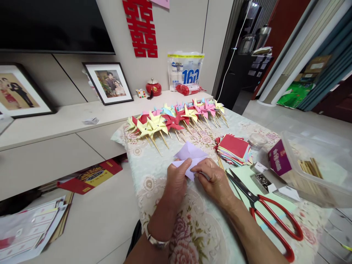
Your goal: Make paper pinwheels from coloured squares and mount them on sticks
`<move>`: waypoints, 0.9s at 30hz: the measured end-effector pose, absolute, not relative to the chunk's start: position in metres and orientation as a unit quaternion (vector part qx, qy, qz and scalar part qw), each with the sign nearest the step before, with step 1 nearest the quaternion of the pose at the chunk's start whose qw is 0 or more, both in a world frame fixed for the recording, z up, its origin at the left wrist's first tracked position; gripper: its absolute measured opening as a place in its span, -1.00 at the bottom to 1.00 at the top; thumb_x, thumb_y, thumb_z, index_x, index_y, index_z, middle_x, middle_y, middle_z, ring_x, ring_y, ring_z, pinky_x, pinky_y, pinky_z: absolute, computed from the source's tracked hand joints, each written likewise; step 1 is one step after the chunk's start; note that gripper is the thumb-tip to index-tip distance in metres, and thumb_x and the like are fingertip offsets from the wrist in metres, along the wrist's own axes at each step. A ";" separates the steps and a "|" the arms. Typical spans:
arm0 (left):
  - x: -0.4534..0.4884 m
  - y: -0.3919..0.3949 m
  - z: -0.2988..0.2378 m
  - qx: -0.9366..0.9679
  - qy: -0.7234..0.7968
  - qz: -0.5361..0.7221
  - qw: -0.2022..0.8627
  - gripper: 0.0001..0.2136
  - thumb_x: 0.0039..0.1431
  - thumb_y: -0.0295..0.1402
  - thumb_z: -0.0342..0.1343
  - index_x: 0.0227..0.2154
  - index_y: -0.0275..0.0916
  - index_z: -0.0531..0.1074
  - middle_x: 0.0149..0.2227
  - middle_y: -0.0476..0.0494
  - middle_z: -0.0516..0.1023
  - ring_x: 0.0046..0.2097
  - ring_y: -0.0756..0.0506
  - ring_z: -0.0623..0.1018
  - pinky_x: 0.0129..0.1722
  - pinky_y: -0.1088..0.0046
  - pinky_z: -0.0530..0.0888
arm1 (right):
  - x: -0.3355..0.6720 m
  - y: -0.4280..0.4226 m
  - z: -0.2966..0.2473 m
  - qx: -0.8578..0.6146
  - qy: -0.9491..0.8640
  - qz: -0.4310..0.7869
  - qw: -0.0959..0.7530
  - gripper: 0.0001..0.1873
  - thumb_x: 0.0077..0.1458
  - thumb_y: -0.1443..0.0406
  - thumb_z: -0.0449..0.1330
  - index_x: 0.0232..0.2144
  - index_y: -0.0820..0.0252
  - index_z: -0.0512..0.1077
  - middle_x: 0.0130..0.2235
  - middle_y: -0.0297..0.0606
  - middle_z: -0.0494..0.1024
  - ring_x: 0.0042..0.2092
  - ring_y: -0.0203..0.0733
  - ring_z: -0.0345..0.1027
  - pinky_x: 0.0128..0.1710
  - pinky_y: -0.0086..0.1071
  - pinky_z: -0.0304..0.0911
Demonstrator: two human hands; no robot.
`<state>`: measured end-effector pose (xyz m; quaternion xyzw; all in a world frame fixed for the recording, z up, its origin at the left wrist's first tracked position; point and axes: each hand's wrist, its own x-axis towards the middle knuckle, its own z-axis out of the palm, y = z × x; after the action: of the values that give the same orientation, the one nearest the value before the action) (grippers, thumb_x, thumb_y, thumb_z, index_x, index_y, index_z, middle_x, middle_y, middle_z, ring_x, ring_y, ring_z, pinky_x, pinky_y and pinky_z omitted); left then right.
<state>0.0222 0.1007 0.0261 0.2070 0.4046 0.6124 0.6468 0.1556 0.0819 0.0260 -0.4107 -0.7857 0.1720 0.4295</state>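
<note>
A lavender paper square [189, 151], cut in from its corners, is held over the flowered tablecloth. My left hand [177, 174] grips its left side, thumb on top. My right hand [211, 178] pinches its lower right part between thumb and fingers; whether something small sits in that pinch is hidden. Beyond the hands lie several finished paper pinwheels [173, 121] on sticks, in yellow, red, pink and blue. Right of my right hand are a stack of coloured paper [233, 148] with a red sheet on top and red-handled scissors [253, 198], blades parted.
A small box of metal pins [262, 181] lies beside the scissors on pale green paper [244, 174]. The clear plastic bin [324, 172] at the right holds wooden sticks. A round clear container [257, 140] stands behind. A white cabinet [68, 126] runs along the wall.
</note>
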 end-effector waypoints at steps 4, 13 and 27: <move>0.023 0.100 0.027 0.205 0.387 0.617 0.653 -0.72 -0.21 -0.36 0.39 -0.38 -0.31 0.50 -0.46 -0.03 0.58 -0.40 -0.05 0.53 -0.32 0.45 0.44 | 0.154 0.081 0.028 -0.396 -0.795 0.180 0.424 -0.70 0.19 0.47 0.13 -0.19 0.02 0.57 -0.31 -0.24 0.48 -0.20 -0.11 0.39 -0.22 -0.26 0.31; 0.023 0.098 0.028 0.215 0.397 0.605 0.656 -0.76 -0.15 -0.34 0.36 -0.43 -0.28 0.45 -0.49 0.01 0.53 -0.43 -0.01 0.47 -0.38 0.48 0.39 | 0.154 0.081 0.029 -0.408 -0.786 0.198 0.420 -0.87 0.24 0.37 0.19 -0.27 0.11 0.54 -0.33 -0.25 0.48 -0.22 -0.13 0.38 -0.20 -0.28 0.28; 0.027 0.095 0.028 0.265 0.433 0.586 0.631 -0.81 -0.14 -0.30 0.28 -0.55 -0.25 0.39 -0.60 0.06 0.37 -0.55 0.04 0.32 -0.59 0.52 0.26 | 0.151 0.081 0.037 -0.524 -0.645 0.353 0.431 -0.80 0.10 0.20 0.22 -0.50 0.17 0.47 -0.45 -0.31 0.47 -0.39 -0.21 0.32 -0.35 -0.36 0.19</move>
<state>0.0268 0.0952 0.0277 0.2653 0.4333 0.5861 0.6311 0.1515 0.0806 0.0370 -0.5237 -0.6449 0.3528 0.4306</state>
